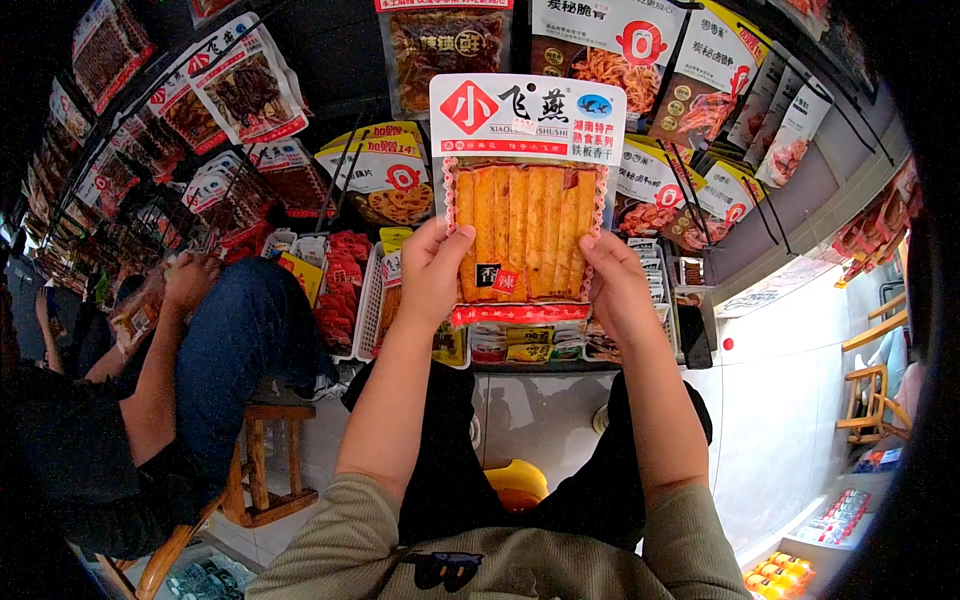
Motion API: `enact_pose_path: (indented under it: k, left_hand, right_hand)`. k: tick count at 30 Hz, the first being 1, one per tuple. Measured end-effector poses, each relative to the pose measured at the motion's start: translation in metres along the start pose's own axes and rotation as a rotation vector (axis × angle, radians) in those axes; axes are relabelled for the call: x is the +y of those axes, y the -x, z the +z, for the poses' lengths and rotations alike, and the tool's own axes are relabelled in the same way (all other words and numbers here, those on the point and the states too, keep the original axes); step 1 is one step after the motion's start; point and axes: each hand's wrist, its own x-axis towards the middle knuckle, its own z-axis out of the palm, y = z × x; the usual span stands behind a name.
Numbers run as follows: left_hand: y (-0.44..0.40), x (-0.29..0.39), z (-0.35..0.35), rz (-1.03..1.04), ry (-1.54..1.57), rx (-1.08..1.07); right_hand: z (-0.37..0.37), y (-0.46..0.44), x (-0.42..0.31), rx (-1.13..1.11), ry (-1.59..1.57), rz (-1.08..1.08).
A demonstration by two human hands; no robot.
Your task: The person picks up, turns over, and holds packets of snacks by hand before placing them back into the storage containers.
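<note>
Held upright in front of me is a packet of dried tofu strips (pixel 527 215), with a white printed header, a clear window over orange-brown strips and a red bottom edge. My left hand (pixel 432 268) grips its left side, thumb on the front. On the right side my right hand (pixel 622 285) pinches the edge in the same way. The fingers behind the packet are hidden. Behind it, yellow-and-white snack packets (pixel 380 175) hang from dark hooks, and a white basket (pixel 372 305) of packets stands just below.
To the left, a seated person (pixel 150 400) on a wooden stool (pixel 268 470) holds a packet (pixel 137 318). Hanging snack packets (pixel 245 85) cover the rack. A yellow stool (pixel 518 478) shows between my legs. Wooden chairs (pixel 872 400) and boxed goods (pixel 835 515) stand right.
</note>
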Motion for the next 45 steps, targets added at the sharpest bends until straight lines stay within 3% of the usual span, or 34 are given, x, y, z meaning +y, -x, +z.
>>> enact_pose_path:
  k: [15, 33, 45]
  left_hand:
    - [0.003, 0.003, 0.005, -0.021, -0.059, 0.043]
    - [0.011, 0.001, 0.006, 0.031, -0.071, -0.03]
    - [0.024, 0.021, 0.008, 0.135, -0.251, 0.098]
  right_hand:
    - [-0.001, 0.002, -0.004, -0.019, 0.065, 0.008]
    - [0.004, 0.011, -0.009, -0.09, 0.111, -0.147]
    - [0.014, 0.015, -0.02, -0.116, 0.15, -0.158]
